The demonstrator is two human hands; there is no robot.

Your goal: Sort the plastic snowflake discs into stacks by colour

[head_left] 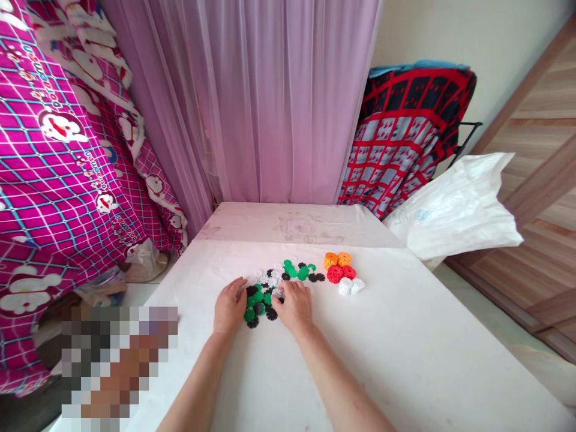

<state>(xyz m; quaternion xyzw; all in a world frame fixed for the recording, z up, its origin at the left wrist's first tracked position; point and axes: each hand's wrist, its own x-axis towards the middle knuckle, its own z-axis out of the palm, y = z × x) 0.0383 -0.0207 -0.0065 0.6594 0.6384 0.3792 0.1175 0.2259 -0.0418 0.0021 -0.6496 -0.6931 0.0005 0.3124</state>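
Small round notched discs in green, black and white lie in a loose pile on the white table. My left hand (pixel 231 305) rests at the pile's left edge, its fingers bent and its fingertips by a black disc (pixel 252 290). On the pile's right side is my right hand (pixel 293 305), fingers curled over white and black discs; whether it grips one is too small to tell. Green discs (pixel 258 297) show between the hands. Beyond them lie white discs (pixel 273 277) and more green ones (pixel 303 273).
Right of the pile sit orange stacks (pixel 337 259), red stacks (pixel 341 274) and white stacks (pixel 350 286). The white table (pixel 387 360) has a plastic bag (pixel 459 207) at its right edge. A purple curtain (pixel 279 108) hangs behind, a pink patterned cloth (pixel 67 150) on the left.
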